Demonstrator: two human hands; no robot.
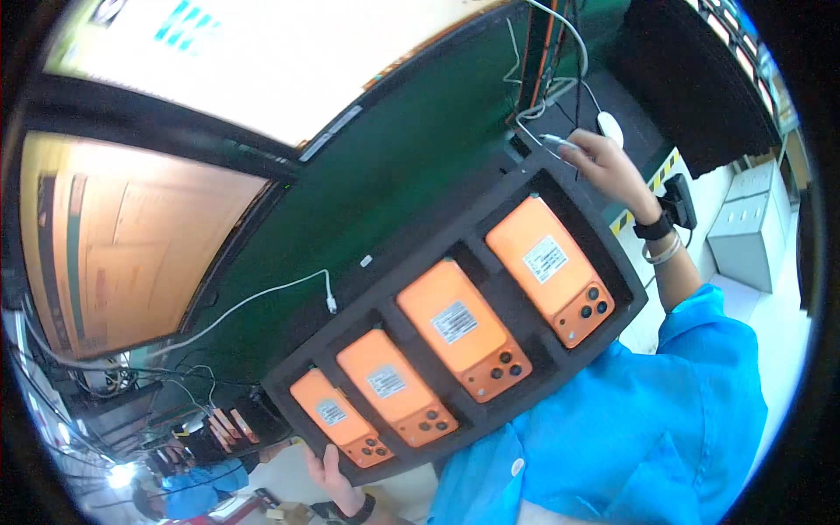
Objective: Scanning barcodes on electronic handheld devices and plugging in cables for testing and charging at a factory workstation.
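A black foam tray [472, 241] lies tilted across the view, its lower edge close to my blue shirt. Several orange phones sit in its separate slots, backs up, each with a white printed label: one phone [551, 271] at the right end, a second [464, 329], a third [396, 388] and another [341, 418] at the left. At the tray's lower left corner, my left hand [332, 479] grips the edge, thumb at the rim. Beyond the right end, my right hand [604, 171] is closed on a slim white pen-like thing [557, 141]; whether it is a pen or cable plug I cannot tell.
Two lit monitors [131, 236] stand at the left and top. A white cable [262, 306] with a bare plug runs over the green mat [385, 166]. A white mouse [611, 129] lies just past my right hand. Pale boxes [745, 227] stand at the right. Another person [206, 486] in blue is far left.
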